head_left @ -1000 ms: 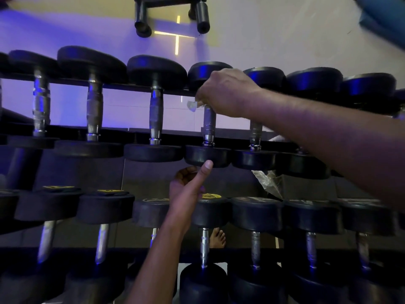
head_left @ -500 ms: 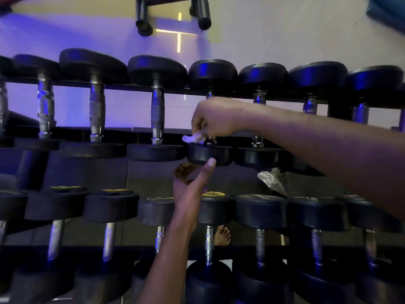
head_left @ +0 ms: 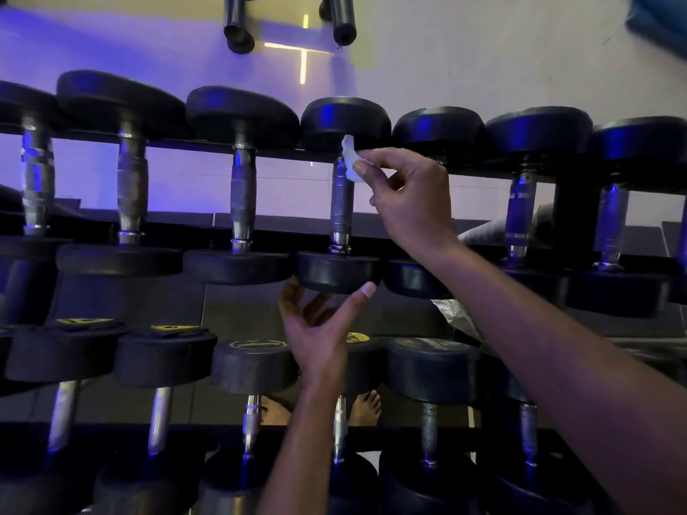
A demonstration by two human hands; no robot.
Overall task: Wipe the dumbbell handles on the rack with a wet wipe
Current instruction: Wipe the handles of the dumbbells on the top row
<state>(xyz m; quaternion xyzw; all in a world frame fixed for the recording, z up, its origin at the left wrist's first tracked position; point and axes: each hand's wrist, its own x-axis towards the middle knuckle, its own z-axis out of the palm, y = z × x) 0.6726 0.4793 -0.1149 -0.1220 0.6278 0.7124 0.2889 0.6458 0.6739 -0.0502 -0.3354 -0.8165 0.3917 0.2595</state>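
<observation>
A two-tier rack point(head_left: 208, 221) holds several black dumbbells with steel handles. My right hand point(head_left: 412, 202) pinches a small white wet wipe point(head_left: 351, 161) against the top of the steel handle point(head_left: 341, 206) of the fourth dumbbell in the upper row, just under its far head point(head_left: 345, 118). My left hand point(head_left: 319, 328) cups the underside of that dumbbell's near head point(head_left: 334, 271), thumb tip on its right rim and fingers beneath it.
Neighbouring upper-row handles point(head_left: 243, 191) stand close on both sides. The lower row of dumbbells point(head_left: 256, 362) sits beneath my left forearm. A crumpled clear wrapper point(head_left: 453, 310) lies behind my right forearm. My bare feet point(head_left: 366, 407) show through the rack. Black wall pegs point(head_left: 238, 27) hang above.
My right hand slid the wipe from the handle's bottom near the near head up to its top, loosening from a full wrap to a fingertip pinch. My left hand stayed under the near head.
</observation>
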